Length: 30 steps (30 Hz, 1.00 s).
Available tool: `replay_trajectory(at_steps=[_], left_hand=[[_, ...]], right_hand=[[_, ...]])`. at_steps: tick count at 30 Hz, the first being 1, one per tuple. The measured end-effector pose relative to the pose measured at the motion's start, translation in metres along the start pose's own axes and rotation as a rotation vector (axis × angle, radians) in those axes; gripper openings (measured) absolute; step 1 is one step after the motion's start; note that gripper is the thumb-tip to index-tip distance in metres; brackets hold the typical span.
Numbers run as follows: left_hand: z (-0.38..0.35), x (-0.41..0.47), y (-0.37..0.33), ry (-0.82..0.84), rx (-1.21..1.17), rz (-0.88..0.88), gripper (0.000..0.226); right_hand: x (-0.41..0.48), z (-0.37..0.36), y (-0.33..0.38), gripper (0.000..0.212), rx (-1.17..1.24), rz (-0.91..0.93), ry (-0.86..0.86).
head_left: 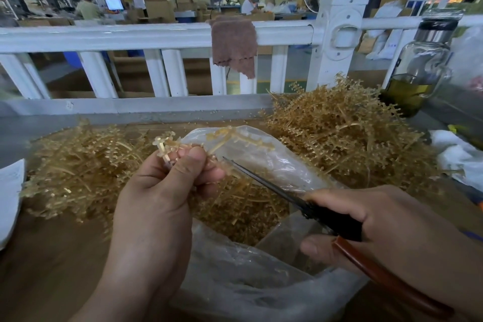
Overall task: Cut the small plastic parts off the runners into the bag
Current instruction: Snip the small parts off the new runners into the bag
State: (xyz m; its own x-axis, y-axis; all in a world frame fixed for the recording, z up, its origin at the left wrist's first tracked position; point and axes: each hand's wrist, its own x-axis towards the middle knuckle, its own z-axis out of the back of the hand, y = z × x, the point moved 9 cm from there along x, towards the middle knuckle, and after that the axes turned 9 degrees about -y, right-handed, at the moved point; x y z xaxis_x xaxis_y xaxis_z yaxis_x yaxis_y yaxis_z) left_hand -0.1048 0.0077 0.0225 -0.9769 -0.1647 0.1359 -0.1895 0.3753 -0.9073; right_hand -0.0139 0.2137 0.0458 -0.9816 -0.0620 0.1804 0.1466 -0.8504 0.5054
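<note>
My left hand [167, 185] pinches a tan plastic runner [170, 145] with small parts on its branches, held above the open mouth of a clear plastic bag [251, 287]. My right hand [392, 230] grips scissors [292, 197] with black blades and red-brown handles. The blade tips point up-left and sit just right of my left fingers, near the runner. Cut tan parts [243, 219] lie inside the bag. Whether the blades are closed on a branch is not clear.
A big heap of tan runners [339, 125] lies at the right back, another heap [78, 165] at the left. A white railing [156, 36] with a brown cloth [234, 44] stands behind. A glass bottle [418, 68] is at the far right, white paper [9, 198] at the left edge.
</note>
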Motion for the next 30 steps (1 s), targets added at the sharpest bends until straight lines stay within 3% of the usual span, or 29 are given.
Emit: replay_trajectory(at_steps=[3, 5, 9, 19, 30], left_hand=[[-0.003, 0.000, 0.002, 0.038, -0.026, 0.029, 0.004], [-0.010, -0.002, 0.001, 0.097, -0.025, 0.017, 0.016], [-0.019, -0.007, -0.001, 0.187, -0.027, -0.025, 0.014], [-0.012, -0.006, -0.001, 0.088, -0.011, -0.035, 0.010], [-0.004, -0.005, -0.005, 0.055, 0.154, -0.179, 0.010]], right_hand=[[-0.001, 0.006, 0.004, 0.054, -0.012, 0.006, -0.042], [-0.002, 0.008, 0.008, 0.051, -0.023, -0.004, -0.066], [-0.003, 0.005, 0.009, 0.059, -0.112, -0.012, -0.088], [-0.003, 0.007, 0.008, 0.059, -0.178, -0.043, -0.122], [-0.003, 0.008, 0.015, 0.050, -0.275, -0.032, -0.193]])
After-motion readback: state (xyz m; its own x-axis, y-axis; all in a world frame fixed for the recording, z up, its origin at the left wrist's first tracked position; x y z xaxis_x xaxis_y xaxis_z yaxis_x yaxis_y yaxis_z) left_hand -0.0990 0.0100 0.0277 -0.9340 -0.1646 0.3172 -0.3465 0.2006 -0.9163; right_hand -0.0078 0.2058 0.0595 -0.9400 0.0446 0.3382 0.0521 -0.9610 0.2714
